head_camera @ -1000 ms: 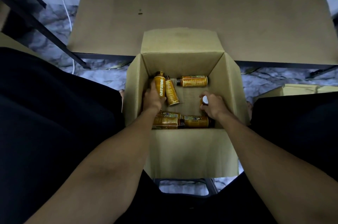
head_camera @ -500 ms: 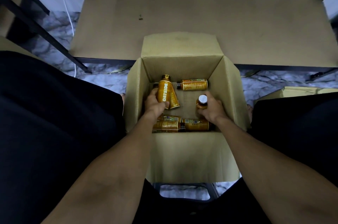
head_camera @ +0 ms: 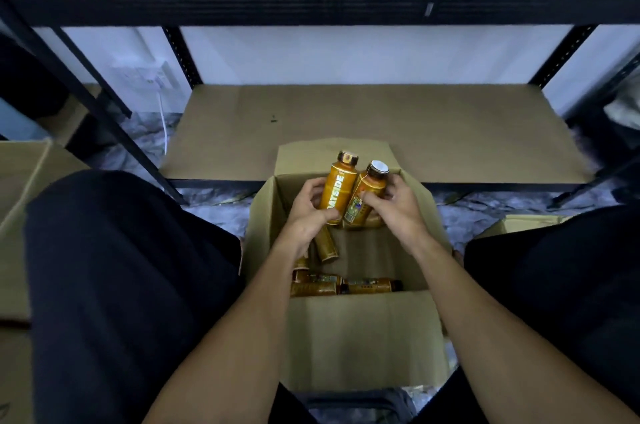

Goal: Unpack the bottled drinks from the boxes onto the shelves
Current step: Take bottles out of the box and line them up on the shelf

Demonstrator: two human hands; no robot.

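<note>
Above the far rim of the box [head_camera: 363,337], close to the shelf [head_camera: 381,125], the left hand [head_camera: 308,214] is gripping a brown-capped bottle [head_camera: 340,193], the right hand [head_camera: 400,210] a white-capped bottle [head_camera: 369,193], touching.

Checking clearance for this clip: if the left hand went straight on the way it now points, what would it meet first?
Probably the far flap of the box, then the lower shelf board. The left hand and its bottle may sit above the flap; depth is unclear.
</note>
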